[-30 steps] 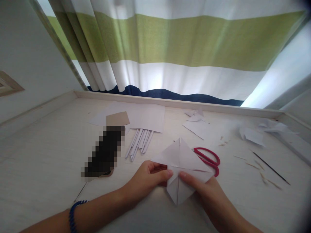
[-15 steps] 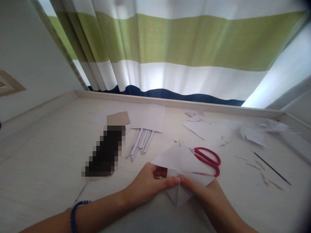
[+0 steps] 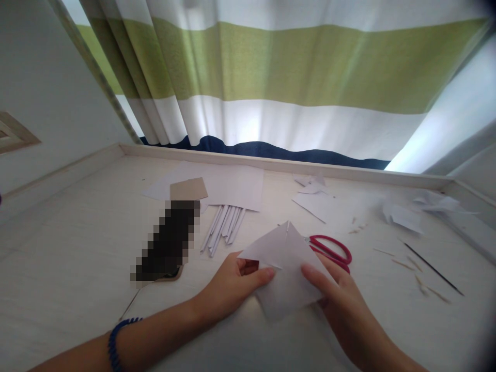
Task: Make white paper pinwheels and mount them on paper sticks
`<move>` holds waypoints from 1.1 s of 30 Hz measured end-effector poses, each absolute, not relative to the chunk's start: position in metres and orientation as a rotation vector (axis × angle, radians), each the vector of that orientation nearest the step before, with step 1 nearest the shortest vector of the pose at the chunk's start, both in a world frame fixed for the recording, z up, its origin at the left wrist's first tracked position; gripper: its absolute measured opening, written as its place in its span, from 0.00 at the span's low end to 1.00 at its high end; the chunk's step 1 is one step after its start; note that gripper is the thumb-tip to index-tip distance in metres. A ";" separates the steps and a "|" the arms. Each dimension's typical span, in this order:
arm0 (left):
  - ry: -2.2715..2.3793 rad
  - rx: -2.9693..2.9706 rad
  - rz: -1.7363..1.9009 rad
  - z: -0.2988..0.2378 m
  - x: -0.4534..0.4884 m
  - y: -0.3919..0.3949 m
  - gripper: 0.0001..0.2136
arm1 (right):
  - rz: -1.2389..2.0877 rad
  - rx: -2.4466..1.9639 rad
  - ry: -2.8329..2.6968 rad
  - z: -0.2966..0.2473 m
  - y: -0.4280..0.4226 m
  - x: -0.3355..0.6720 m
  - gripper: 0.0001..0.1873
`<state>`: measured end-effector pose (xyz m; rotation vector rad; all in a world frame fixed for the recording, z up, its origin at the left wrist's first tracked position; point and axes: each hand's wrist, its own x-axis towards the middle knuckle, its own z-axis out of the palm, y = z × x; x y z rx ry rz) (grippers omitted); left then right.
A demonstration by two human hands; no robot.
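A folded sheet of white paper (image 3: 287,284) is held up between both hands, its pointed corner facing away from me. My left hand (image 3: 242,281) grips the left side, thumb on top and fingers curled beneath. On the right side, my right hand (image 3: 333,284) pinches the paper with the thumb on its face; the other fingers are partly hidden underneath. Red-handled scissors (image 3: 329,250) lie on the table just beyond the right hand, their blades mostly covered by the paper.
Rolled paper sticks (image 3: 222,227) and flat white sheets (image 3: 236,186) lie behind the hands. A blurred-out dark phone-like object (image 3: 166,245) and a brown card (image 3: 189,188) are to the left. Paper scraps (image 3: 403,217), a thin black stick (image 3: 434,268) and wooden bits (image 3: 403,264) lie right.
My thumbs, which met at the paper's middle, have moved apart. The lower flaps now lie flatter, and my right hand has shifted to the paper's right side.
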<state>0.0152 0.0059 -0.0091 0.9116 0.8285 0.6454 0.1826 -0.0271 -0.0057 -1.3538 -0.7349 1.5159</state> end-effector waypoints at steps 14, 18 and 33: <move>0.888 1.219 0.536 -0.008 0.013 0.006 0.16 | 1.657 -1.340 -1.068 0.008 -0.018 0.189 0.20; 0.892 1.244 0.532 -0.008 0.014 0.004 0.15 | 1.564 -1.485 -1.117 0.002 -0.021 0.186 0.15; 0.731 0.991 0.517 -0.009 0.016 0.005 0.16 | 1.620 -1.469 -1.095 -0.001 -0.025 0.184 0.09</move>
